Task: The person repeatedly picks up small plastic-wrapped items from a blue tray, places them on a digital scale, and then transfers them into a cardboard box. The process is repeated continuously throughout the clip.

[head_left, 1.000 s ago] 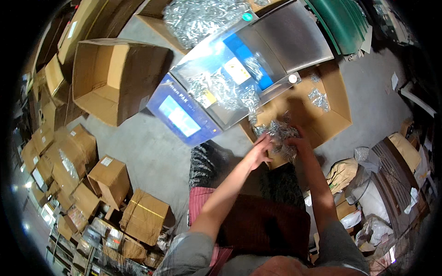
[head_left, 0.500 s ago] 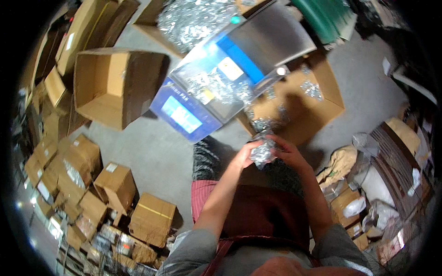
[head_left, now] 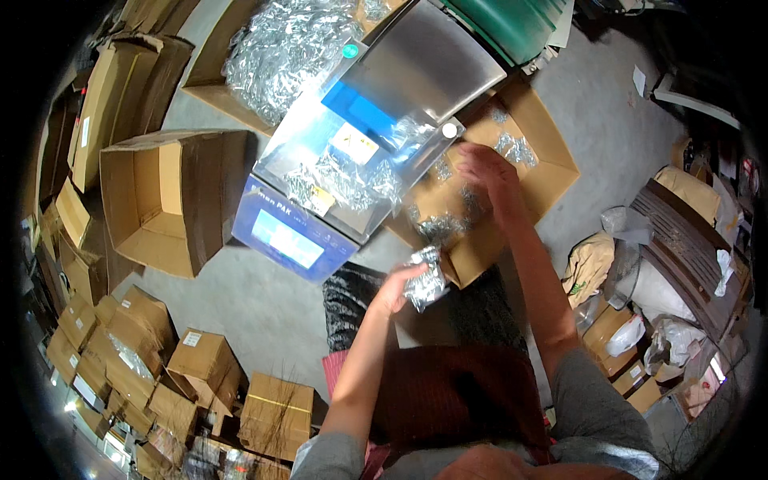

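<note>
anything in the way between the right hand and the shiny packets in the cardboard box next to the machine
Nothing visible stands between the right hand and the shiny packets in the open cardboard box. The machine, to the hand's left, hides part of the box.

The grey floor point(head_left: 264, 328) bears an open cardboard box point(head_left: 212, 196) at frame left, a yellow-banded carton point(head_left: 276, 420) at lower left, and a white scrap point(head_left: 638, 81) at upper right.
</note>
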